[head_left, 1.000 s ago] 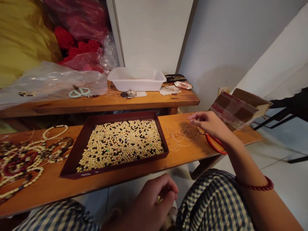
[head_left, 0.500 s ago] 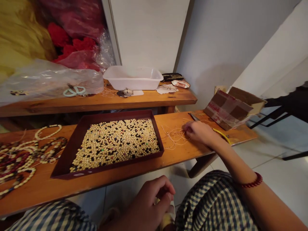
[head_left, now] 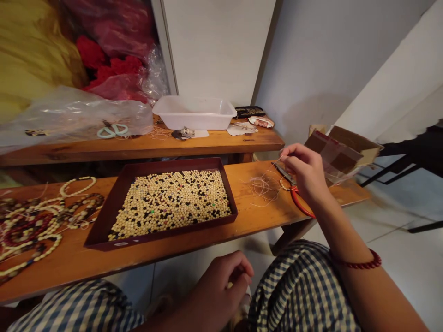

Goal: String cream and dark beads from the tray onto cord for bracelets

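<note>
pale thread point(head_left: 276, 161), probably limp, best held by its tip, pinched in right hand point(head_left: 306, 169); left hand point(head_left: 223, 281) curled, contents unclear.

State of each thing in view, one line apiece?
Right hand: pinching a thin thread
Left hand: loosely curled, contents unclear
Thread tangle: loose, looped
Maroon tray: uncovered, holding beads
Strung beads: heaped
Cardboard box: open-topped
White plastic tub: uncovered
Blue-handled scissors: blades hidden
Red-handled tool: partly hidden
</note>
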A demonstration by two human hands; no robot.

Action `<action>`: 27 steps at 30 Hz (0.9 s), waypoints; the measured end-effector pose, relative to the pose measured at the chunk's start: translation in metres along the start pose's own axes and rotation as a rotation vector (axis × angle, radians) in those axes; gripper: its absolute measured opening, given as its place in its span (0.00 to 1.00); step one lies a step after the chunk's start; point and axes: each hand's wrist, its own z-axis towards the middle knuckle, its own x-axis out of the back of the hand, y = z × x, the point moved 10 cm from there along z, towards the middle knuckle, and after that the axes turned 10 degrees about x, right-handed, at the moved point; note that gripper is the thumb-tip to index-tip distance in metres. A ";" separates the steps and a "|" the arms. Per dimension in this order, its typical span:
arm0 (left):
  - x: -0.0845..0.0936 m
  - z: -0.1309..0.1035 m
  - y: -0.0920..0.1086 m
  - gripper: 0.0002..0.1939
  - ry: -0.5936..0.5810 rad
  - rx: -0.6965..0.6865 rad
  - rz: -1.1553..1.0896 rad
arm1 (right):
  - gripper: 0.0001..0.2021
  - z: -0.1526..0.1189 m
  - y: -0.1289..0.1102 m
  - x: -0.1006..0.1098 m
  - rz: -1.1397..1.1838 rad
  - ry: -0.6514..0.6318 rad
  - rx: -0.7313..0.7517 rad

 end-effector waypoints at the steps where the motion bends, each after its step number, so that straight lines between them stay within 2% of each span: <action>1: 0.000 0.000 0.000 0.07 0.008 -0.012 0.000 | 0.01 0.002 -0.005 0.001 0.049 0.046 0.029; 4: 0.000 0.002 -0.001 0.07 0.024 -0.039 0.016 | 0.02 0.007 -0.018 0.004 0.147 0.181 0.119; 6: -0.002 0.003 -0.002 0.07 0.021 -0.052 0.032 | 0.03 0.008 -0.029 0.006 0.115 0.250 0.179; 9: -0.004 0.005 -0.003 0.07 0.025 -0.080 0.058 | 0.04 0.007 -0.052 0.002 -0.084 0.247 0.307; 13: 0.000 0.001 0.005 0.07 0.098 -0.173 0.123 | 0.04 -0.003 -0.088 0.003 -0.397 0.337 0.509; 15: 0.004 -0.005 0.012 0.07 0.130 -0.227 0.149 | 0.05 -0.003 -0.093 -0.005 -0.467 0.278 0.537; 18: 0.015 -0.018 0.033 0.08 0.192 -0.366 0.216 | 0.05 -0.004 -0.093 -0.008 -0.504 0.272 0.544; 20: 0.025 -0.030 0.054 0.08 0.260 -0.528 0.312 | 0.05 -0.007 -0.094 -0.005 -0.504 0.314 0.544; 24: 0.050 -0.052 0.092 0.09 0.467 -0.860 0.444 | 0.05 -0.007 -0.091 -0.012 -0.491 0.250 0.534; 27: 0.065 -0.048 0.110 0.13 0.644 -0.911 0.523 | 0.05 -0.008 -0.090 -0.015 -0.483 0.212 0.536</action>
